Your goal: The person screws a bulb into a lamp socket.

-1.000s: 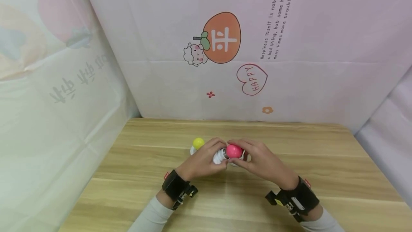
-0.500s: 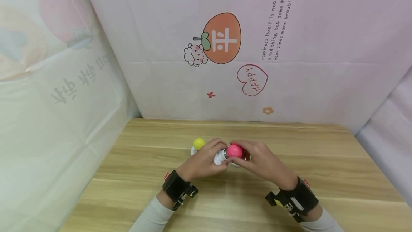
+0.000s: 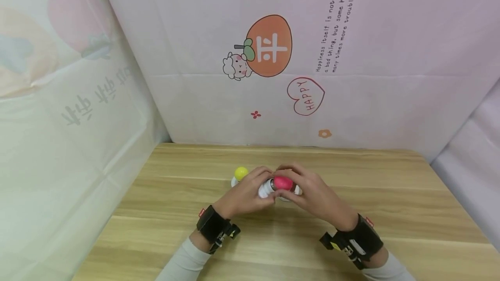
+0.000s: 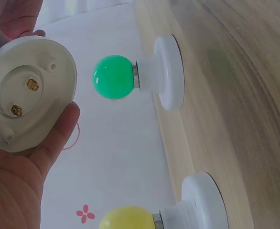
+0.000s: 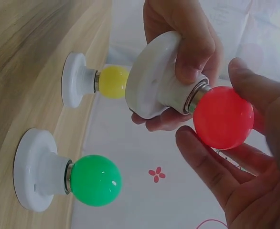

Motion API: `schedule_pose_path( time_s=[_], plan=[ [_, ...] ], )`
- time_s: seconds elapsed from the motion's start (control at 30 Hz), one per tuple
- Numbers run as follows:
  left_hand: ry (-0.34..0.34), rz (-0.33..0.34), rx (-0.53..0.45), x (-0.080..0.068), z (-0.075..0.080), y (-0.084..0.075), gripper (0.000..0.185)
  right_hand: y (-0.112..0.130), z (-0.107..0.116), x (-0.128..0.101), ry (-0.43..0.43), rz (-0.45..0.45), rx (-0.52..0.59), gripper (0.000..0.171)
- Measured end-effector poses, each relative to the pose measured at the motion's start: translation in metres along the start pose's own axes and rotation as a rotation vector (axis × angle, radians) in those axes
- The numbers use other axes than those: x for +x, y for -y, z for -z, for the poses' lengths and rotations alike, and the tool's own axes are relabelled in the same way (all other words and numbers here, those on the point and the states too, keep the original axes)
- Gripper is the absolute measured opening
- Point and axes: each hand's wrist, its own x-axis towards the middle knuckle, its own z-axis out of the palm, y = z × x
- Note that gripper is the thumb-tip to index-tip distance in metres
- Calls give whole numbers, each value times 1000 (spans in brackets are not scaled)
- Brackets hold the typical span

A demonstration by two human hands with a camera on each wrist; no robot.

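My left hand grips a white lamp holder above the table, its thumb pressed on the socket neck. The holder is tilted, and its underside with two brass screws faces the left wrist view. A red light bulb sits at the mouth of the socket, a strip of its metal collar showing. My right hand has its thumb and fingers curled round the bulb from the right. In the right wrist view the thumb tip and a fingertip lie right at the bulb's edges.
A yellow bulb in a white holder stands upright on the wooden table, left of the hands. Another holder with a green bulb stands partly hidden behind the right hand. A printed cloth hangs behind the table.
The right hand has shifted its fingers round the red bulb, knuckles rising and wrist turning slightly. The left hand and lamp holder stay in nearly the same place.
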Motion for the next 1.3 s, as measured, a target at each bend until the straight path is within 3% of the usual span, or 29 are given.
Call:
schedule_pose_path(
  time_s=[0.2, 0.47, 0.73, 1.03, 1.3],
  plan=[
    [-3, 9, -7, 0, 0, 2, 39, 0, 1, 0, 12, 36, 33, 57],
    [3, 23, -13, -2, 0, -1, 39, 2, 3, -1, 19, -20, 39, 53],
    [-2, -11, 12, -2, -1, -2, 33, 1, -1, -2, -24, -30, 14, 49],
    [18, -18, 34, -1, 0, -5, 32, 3, -1, -1, 24, -147, -1, 37],
    [4, -26, 59, -1, -2, -4, 36, 6, -4, -1, 20, -155, -67, 64]
  ],
)
